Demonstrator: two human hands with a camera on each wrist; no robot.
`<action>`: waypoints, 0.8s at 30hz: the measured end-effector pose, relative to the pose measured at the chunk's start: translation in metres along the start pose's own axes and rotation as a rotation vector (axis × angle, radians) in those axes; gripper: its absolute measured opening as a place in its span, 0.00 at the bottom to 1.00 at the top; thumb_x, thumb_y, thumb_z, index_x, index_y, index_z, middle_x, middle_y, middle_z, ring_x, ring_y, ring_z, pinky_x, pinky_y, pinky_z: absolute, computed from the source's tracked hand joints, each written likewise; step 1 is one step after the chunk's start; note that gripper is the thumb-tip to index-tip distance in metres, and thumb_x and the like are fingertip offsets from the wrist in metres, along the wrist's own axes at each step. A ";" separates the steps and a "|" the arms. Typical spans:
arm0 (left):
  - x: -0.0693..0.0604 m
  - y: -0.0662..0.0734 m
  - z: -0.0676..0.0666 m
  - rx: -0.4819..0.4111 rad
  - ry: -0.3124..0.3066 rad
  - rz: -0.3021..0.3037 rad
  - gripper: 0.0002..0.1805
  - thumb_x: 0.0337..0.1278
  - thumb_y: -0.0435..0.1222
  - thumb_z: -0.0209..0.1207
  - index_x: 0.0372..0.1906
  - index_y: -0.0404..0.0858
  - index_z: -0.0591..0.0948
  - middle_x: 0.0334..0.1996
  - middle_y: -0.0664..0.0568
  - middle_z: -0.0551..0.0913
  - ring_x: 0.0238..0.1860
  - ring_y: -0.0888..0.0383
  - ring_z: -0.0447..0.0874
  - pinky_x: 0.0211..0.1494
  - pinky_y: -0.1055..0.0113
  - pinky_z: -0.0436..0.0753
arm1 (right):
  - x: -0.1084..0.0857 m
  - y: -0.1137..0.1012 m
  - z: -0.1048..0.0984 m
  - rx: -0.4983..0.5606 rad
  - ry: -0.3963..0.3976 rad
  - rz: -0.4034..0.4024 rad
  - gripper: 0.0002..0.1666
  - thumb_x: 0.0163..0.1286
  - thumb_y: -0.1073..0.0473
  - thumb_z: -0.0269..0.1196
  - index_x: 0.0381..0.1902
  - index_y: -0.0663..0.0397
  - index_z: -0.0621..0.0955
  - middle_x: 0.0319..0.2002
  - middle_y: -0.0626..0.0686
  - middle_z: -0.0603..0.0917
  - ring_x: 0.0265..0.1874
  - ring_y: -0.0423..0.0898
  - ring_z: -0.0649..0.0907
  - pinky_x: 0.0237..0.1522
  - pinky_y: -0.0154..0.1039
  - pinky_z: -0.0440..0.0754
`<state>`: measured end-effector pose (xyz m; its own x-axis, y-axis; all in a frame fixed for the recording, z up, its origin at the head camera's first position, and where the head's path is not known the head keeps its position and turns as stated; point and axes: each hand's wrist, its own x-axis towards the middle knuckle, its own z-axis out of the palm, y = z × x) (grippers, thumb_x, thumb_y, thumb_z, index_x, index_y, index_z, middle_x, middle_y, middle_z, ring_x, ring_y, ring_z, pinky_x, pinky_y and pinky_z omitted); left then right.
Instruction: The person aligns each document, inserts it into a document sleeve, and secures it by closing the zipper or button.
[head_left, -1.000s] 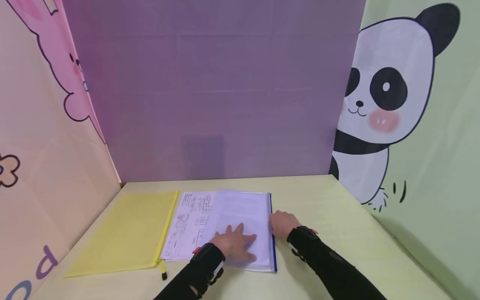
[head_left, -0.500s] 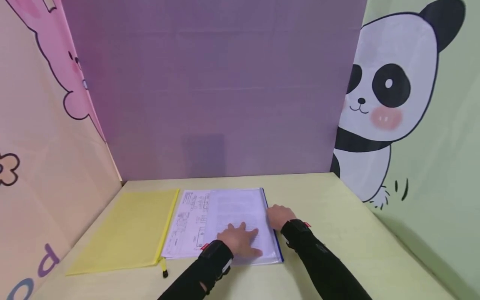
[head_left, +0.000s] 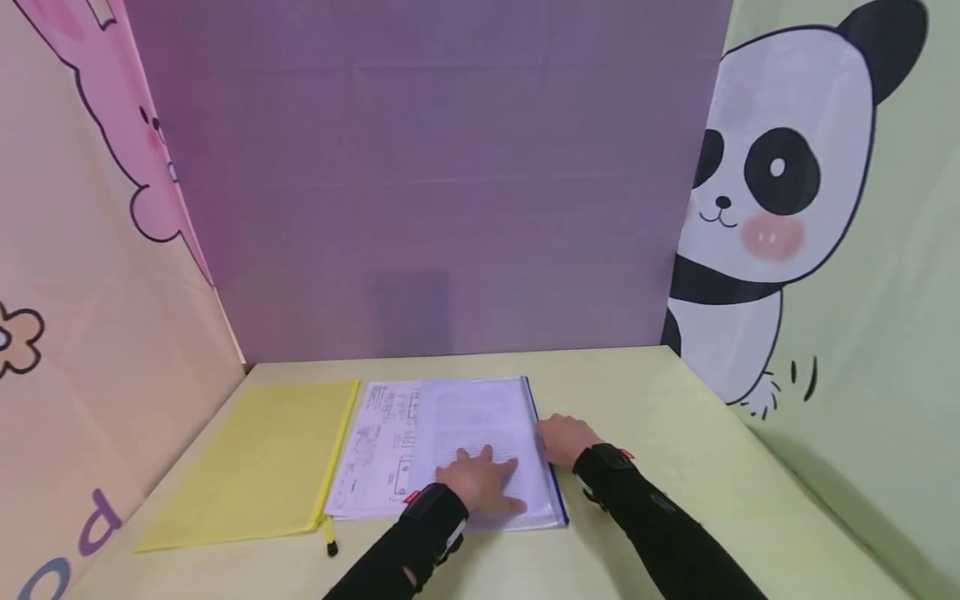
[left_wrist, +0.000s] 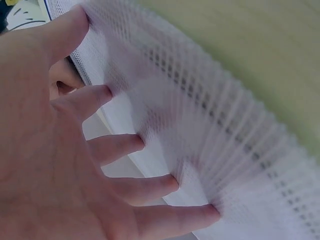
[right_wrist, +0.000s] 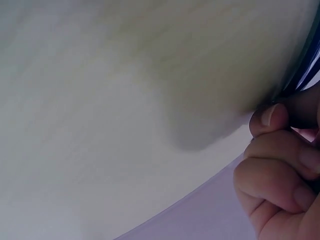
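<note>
Where the translucent mesh document pouch lies flat at the lower centre of the head view, its blue edge runs along the right. Left hand: fingers spread and nearly straight, tips pressing the mesh, grasping nothing. Right hand: fingers curled, pinching the blue edge (whether a zip pull is held cannot be made out). The pouch should prove light, limp and prone to sliding; the probably stiffer blue edge seems the best hold. A printed sheet shows at its left, inside or beneath being uncertain. Outward: a yellow zip pouch, lower left; a purple backdrop, upper centre.
</note>
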<state>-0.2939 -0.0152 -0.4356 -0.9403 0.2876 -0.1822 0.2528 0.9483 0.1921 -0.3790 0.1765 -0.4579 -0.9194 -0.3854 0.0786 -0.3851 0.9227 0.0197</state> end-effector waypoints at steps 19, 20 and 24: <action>0.000 0.001 0.000 0.031 -0.008 -0.011 0.40 0.54 0.69 0.60 0.73 0.67 0.70 0.75 0.50 0.67 0.69 0.37 0.67 0.59 0.29 0.71 | -0.021 -0.004 -0.002 -0.040 -0.052 -0.046 0.03 0.65 0.64 0.66 0.34 0.54 0.81 0.26 0.51 0.79 0.26 0.46 0.77 0.34 0.49 0.82; 0.000 0.001 0.000 0.035 -0.007 -0.011 0.40 0.54 0.69 0.60 0.73 0.67 0.70 0.75 0.50 0.67 0.69 0.38 0.67 0.59 0.29 0.71 | -0.022 -0.004 -0.002 -0.033 -0.053 -0.042 0.02 0.65 0.64 0.66 0.34 0.54 0.81 0.26 0.51 0.79 0.26 0.46 0.77 0.34 0.49 0.82; -0.001 0.002 0.000 0.036 -0.011 -0.014 0.40 0.54 0.69 0.60 0.73 0.66 0.70 0.75 0.49 0.67 0.70 0.37 0.65 0.60 0.28 0.71 | -0.022 -0.005 -0.005 -0.009 -0.064 -0.030 0.02 0.65 0.65 0.66 0.35 0.56 0.82 0.26 0.51 0.79 0.26 0.46 0.76 0.34 0.48 0.82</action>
<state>-0.2926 -0.0132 -0.4347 -0.9412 0.2757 -0.1954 0.2480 0.9563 0.1548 -0.3560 0.1803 -0.4553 -0.9107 -0.4127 0.0143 -0.4122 0.9106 0.0299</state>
